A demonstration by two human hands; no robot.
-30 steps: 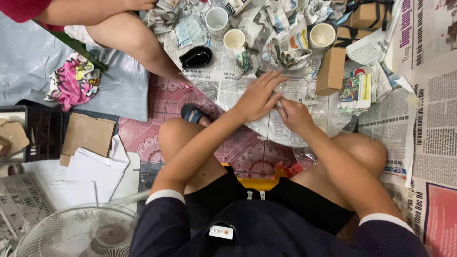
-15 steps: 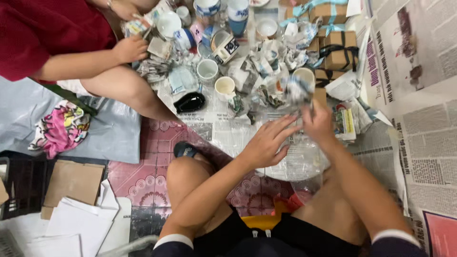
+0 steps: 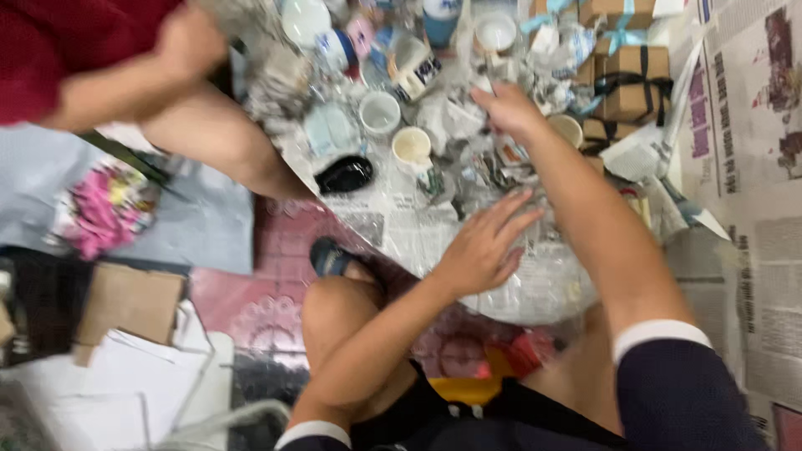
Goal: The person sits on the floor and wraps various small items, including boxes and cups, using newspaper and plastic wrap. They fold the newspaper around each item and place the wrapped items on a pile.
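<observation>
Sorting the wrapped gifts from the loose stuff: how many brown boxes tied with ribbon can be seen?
3, all at the top right: one with light blue ribbon, one with dark ribbon below it, and a blurred one at the top edge. Paper may hide more.

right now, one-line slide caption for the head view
Seated on the floor, the left hand rests on newspaper while the right hand reaches among cups.

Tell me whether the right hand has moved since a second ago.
Yes. The right hand has reached forward, away from the body, off the newspaper by the left hand and in among the cups.
</observation>
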